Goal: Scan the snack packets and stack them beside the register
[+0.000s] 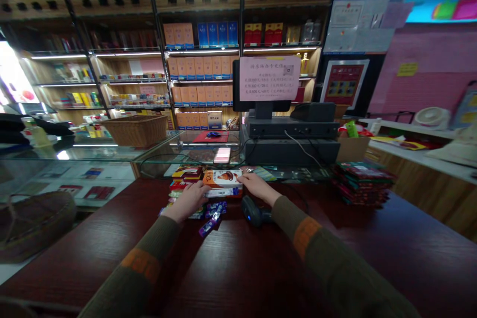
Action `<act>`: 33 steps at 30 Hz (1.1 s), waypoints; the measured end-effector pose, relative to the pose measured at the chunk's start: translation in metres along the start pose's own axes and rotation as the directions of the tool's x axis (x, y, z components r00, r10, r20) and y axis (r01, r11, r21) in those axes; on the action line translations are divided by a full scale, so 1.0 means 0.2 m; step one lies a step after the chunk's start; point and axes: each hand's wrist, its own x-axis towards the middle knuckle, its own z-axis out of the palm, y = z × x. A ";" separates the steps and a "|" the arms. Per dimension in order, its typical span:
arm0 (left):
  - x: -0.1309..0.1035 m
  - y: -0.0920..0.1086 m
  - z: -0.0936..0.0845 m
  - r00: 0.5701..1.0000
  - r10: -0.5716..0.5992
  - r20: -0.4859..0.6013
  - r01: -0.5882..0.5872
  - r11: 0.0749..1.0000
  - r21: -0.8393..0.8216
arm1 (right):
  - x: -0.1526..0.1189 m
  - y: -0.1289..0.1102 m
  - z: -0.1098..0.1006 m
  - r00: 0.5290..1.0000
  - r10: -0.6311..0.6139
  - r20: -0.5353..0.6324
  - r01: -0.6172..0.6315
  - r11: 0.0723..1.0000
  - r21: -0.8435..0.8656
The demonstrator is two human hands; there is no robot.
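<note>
An orange and white snack box [222,177] lies on top of other packages on the dark wooden counter [223,278]. My right hand [255,185] grips its right end, thumb and fingers pressed together. At the box's left end is my left hand [189,200], its fingers bent over the box edge and the neighbouring packets. Red and yellow packs [186,173] sit just beyond my left hand. Purple wrapped packets [211,219] lie in front of the stack. A black barcode scanner [252,211] rests below my right hand.
Behind the packages stands a monitor with a pink notice [268,79] above a dark cash drawer [290,151]. To the right is a stack of dark red and green packets [364,182]. Wicker baskets [137,130] stand at the left, and a glass display case [112,171] borders the counter.
</note>
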 end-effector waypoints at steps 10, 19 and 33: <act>-0.13 0.04 0.02 0.996 -0.078 0.049 0.073 0.992 0.101 | -0.06 -0.04 0.00 0.999 -0.036 -0.037 0.036 0.999 -0.003; -0.10 0.08 -0.04 0.995 -0.096 0.039 0.094 0.995 0.040 | -0.13 0.07 -0.05 0.996 0.003 -0.094 0.006 0.995 0.102; 0.11 0.18 -0.05 0.945 -0.273 -0.181 0.276 0.961 -0.009 | -0.17 0.26 -0.09 0.968 0.124 -0.220 -0.059 0.958 0.279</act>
